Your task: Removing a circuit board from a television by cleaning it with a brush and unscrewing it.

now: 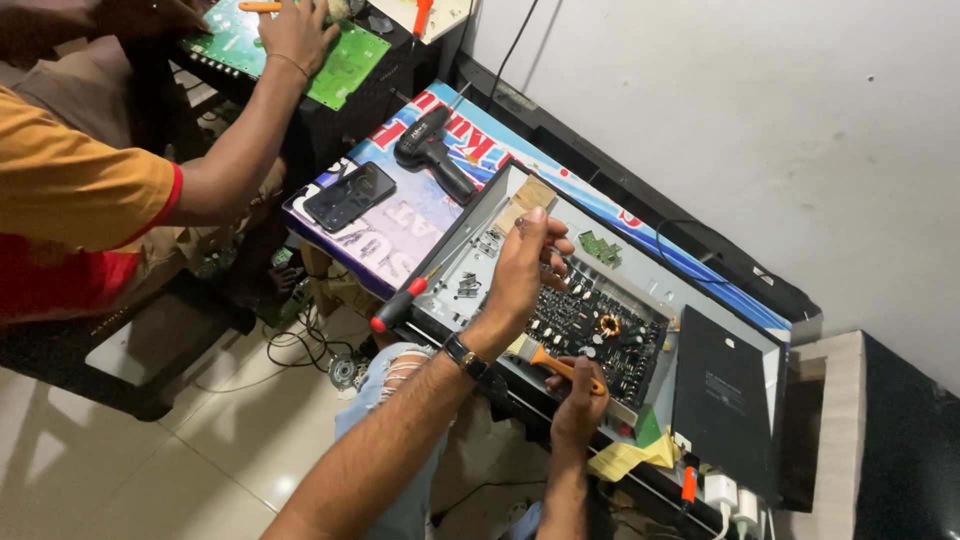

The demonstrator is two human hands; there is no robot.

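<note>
bare forearms, black wristwatch (pixel 463 355), ripped jeans (pixel 395 375)

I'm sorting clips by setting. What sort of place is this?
Probably a small electronics repair shop: an opened amplifier chassis with its circuit board bared, a cordless drill on the bench, and a co-worker's hand on a green board.

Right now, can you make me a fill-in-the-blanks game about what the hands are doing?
1. The right hand holds a tool with an ____ handle.
2. The left hand wears a ____ on its wrist.
3. On the blue table, beside the black drill, lies a dark ____.
4. The co-worker's hand rests on a ____ circuit board.

Missing words: orange; watch; phone; green
</note>
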